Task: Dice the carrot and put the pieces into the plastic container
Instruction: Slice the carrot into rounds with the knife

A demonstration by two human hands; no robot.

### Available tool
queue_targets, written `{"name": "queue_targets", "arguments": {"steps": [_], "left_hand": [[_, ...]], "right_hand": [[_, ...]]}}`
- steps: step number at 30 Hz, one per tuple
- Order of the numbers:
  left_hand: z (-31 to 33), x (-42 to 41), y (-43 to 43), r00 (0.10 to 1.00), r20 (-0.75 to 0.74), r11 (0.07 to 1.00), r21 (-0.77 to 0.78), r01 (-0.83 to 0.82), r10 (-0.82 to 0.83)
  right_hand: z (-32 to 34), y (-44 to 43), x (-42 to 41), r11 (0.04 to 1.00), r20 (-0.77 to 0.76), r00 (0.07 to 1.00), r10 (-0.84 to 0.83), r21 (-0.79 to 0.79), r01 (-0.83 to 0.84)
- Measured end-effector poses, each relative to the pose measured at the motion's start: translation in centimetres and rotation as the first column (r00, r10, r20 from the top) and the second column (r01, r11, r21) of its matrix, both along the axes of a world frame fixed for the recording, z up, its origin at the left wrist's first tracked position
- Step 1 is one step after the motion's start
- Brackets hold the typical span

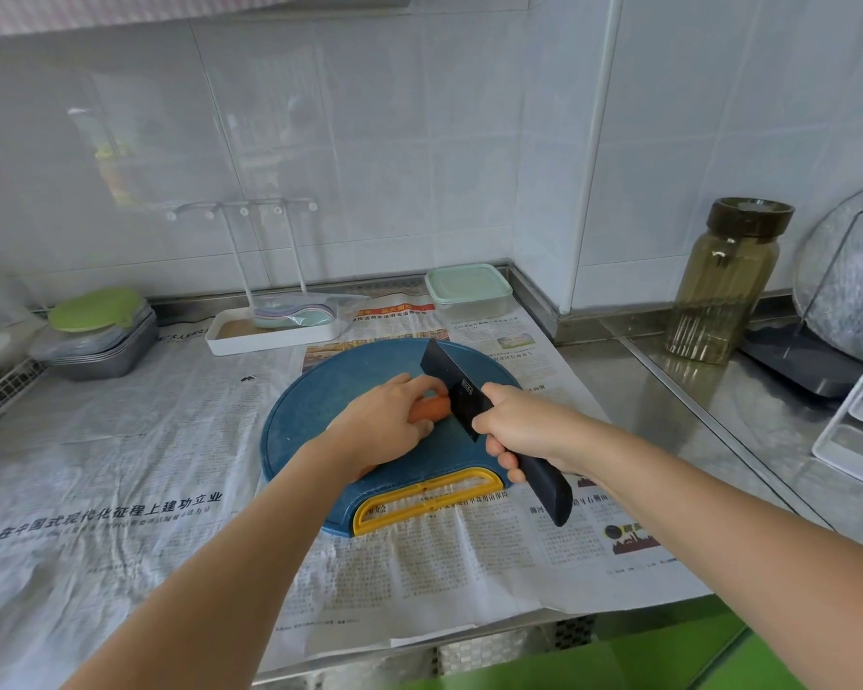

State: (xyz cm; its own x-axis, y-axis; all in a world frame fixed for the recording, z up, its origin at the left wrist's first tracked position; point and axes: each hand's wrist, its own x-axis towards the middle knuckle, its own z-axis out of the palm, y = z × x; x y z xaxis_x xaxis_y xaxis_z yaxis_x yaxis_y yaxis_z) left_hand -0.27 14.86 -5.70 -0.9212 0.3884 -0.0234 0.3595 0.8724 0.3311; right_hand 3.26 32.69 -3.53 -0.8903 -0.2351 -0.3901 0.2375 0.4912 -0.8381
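- A newspaper (170,465) covers the counter nearest the person, and the blue cutting board (320,390) lies on it with its yellow handle (424,500) toward the near edge.
- The right hand (524,430) has its fingers wrapped firmly round the black handle of the knife (457,390), with the blade pointing away from the person across the board.
- The left hand (384,420) lies just left of the blade, fingers curled down over the carrot (432,408) and pinning it to the board.
- The carrot's long axis runs roughly left to right. Most of it is hidden under the left hand, and only a short orange end shows, pointing right toward the knife.
- The blade crosses that end almost squarely, just beside the left fingertips. I cannot tell whether the edge has bitten in.
- The cut likely depends on that narrow gap, so the fingertips should stay tucked back from the blade.
- No cut pieces show on the board, so the dicing looks barely begun.
- The plastic container (467,291) sits well behind the board near the wall corner, with its pale green lid on.
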Motion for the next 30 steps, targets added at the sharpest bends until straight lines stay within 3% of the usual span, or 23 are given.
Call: {"name": "queue_targets", "arguments": {"steps": [6, 11, 14, 18, 23, 30], "left_hand": [[0.1, 0.1, 0.2, 1.000, -0.001, 1.000, 0.000, -0.001, 0.001], [0.1, 0.1, 0.0, 1.000, 0.004, 0.999, 0.030, -0.030, 0.030], [0.0, 0.1, 0.0, 0.999, 0.000, 0.998, 0.044, -0.043, 0.043], [-0.1, 0.2, -0.2, 0.999, -0.003, 0.997, 0.056, -0.052, 0.052], [0.2, 0.6, 0.0, 0.998, 0.002, 0.995, 0.074, -0.063, 0.063], [0.3, 0.6, 0.0, 0.997, 0.015, 0.995, 0.064, -0.078, 0.078]], "right_hand": [[-0.3, 0.1, 0.0, 1.000, 0.003, 1.000, 0.016, 0.017, -0.016], [-1.3, -1.3, 0.2, 0.955, -0.129, 0.986, 0.103, 0.291, -0.061], [-1.6, -1.6, -0.1, 0.941, -0.156, 0.982, 0.104, 0.336, -0.046], [-1.7, -1.1, -0.1, 0.964, -0.125, 0.989, 0.075, 0.262, -0.040], [-1.3, 1.2, -0.2, 0.999, 0.003, 0.999, -0.040, -0.021, 0.040], [-0.4, 2.0, 0.3, 0.988, -0.007, 0.997, -0.082, -0.134, 0.080]]}}
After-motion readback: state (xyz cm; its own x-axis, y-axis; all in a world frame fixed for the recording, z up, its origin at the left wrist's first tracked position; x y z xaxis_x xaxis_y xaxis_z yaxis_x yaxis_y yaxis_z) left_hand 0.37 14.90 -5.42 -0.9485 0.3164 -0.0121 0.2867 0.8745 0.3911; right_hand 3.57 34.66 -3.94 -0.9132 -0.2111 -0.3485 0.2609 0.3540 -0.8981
